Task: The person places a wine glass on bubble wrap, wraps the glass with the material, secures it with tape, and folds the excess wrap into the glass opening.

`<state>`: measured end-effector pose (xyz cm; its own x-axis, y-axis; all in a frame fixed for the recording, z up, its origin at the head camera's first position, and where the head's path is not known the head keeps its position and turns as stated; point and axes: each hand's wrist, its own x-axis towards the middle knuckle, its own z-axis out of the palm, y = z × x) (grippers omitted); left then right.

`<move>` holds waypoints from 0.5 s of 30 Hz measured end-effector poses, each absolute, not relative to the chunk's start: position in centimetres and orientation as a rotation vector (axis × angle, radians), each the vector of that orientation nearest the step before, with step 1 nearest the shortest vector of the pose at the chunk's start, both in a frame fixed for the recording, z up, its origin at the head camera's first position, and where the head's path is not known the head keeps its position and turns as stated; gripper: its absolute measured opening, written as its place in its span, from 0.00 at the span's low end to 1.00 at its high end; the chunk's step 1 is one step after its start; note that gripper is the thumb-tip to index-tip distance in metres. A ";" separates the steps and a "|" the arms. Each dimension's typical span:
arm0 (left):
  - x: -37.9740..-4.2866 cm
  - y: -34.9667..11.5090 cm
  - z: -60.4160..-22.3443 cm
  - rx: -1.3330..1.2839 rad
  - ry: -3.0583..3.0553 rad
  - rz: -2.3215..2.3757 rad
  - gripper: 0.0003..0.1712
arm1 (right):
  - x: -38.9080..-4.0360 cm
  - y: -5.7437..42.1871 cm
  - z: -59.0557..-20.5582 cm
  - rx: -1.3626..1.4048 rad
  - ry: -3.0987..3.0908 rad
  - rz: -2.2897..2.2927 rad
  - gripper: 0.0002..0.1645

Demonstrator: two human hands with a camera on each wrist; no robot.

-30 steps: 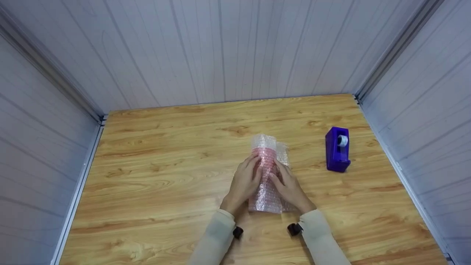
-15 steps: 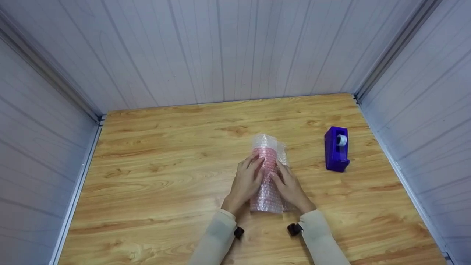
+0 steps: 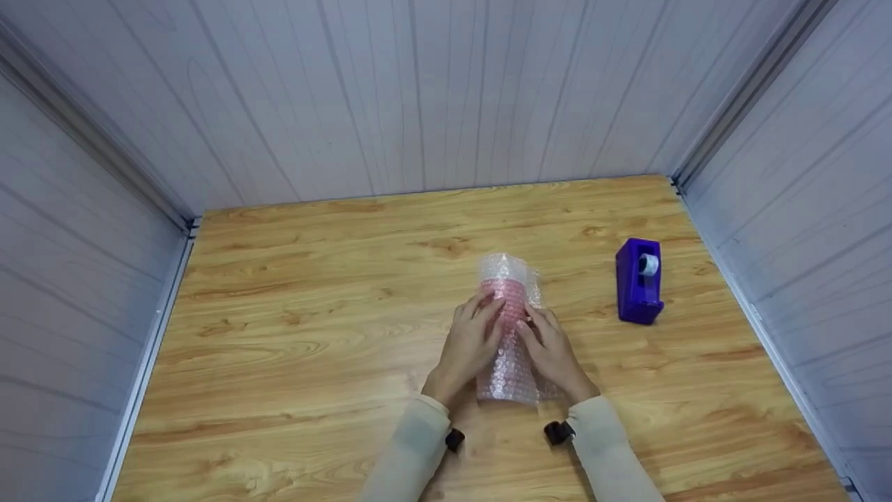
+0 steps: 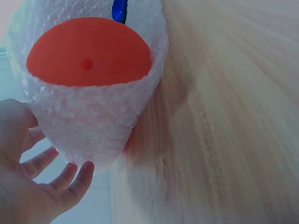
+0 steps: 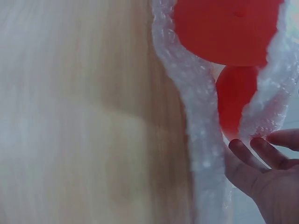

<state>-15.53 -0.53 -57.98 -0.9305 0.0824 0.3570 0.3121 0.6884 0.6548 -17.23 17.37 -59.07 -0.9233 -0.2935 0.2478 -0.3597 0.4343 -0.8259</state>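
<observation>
A red object (image 4: 88,51) with a round end and a small dimple in it lies inside a roll of clear bubble wrap (image 3: 509,380). In the right wrist view, more of its red side shows between two layers of the wrap. My left hand (image 3: 465,348) holds the roll's left side, its bent fingers reaching onto the top. From the right, my right hand (image 3: 554,355) grips the wrap, fingertips near the layer's edge. A loose flap of wrap sticks out flat under and beyond the right hand. The full shape of the red object is hidden.
A purple tape dispenser (image 3: 639,282) with a white tape roll stands to the right on the wooden table (image 3: 300,314). Pale panel walls (image 3: 446,90) close off the back and both sides.
The wrapped roll has shifted slightly to the right, and less of the flap shows beside it. Both hands have moved a little with it. The tape dispenser stays put.
</observation>
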 end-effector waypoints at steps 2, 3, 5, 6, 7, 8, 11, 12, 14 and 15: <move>-15.6 -0.5 -58.0 -0.311 -2.600 -1.079 0.21 | -17.3 17.5 -59.1 0.586 -2.604 1.559 0.28; -15.6 -0.5 -57.9 -0.310 -2.603 -1.074 0.21 | -17.3 17.5 -59.2 0.579 -2.604 1.580 0.28; -15.6 -0.5 -57.8 -0.311 -2.610 -1.054 0.21 | -17.3 17.6 -59.3 0.574 -2.600 1.619 0.28; -15.6 -0.5 -57.8 -0.314 -2.613 -1.049 0.20 | -17.3 17.6 -59.4 0.572 -2.602 1.630 0.28; -15.6 -0.5 -57.7 -0.316 -2.613 -1.046 0.20 | -17.2 17.6 -59.4 0.566 -2.605 1.642 0.28; -15.6 -0.5 -57.7 -0.320 -2.612 -1.042 0.20 | -17.2 17.6 -59.4 0.560 -2.611 1.644 0.28; -15.6 -0.5 -57.6 -0.332 -2.599 -1.036 0.20 | -17.2 17.7 -59.4 0.527 -2.648 1.641 0.29; -15.6 -0.4 -57.5 -0.334 -2.595 -1.037 0.20 | -17.2 17.7 -59.3 0.516 -2.660 1.640 0.30; -15.6 -0.5 -57.5 -0.334 -2.590 -1.033 0.21 | -17.2 17.6 -59.2 0.500 -2.676 1.649 0.31; -15.6 -0.5 -57.5 -0.331 -2.589 -1.035 0.22 | -17.2 17.6 -59.1 0.490 -2.688 1.655 0.31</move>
<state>-15.56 -0.50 -57.54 -0.9177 0.0902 0.3870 0.3321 0.7088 0.6223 -17.17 17.59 -59.11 -0.9515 -0.2856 0.1144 -0.2308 0.4166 -0.8793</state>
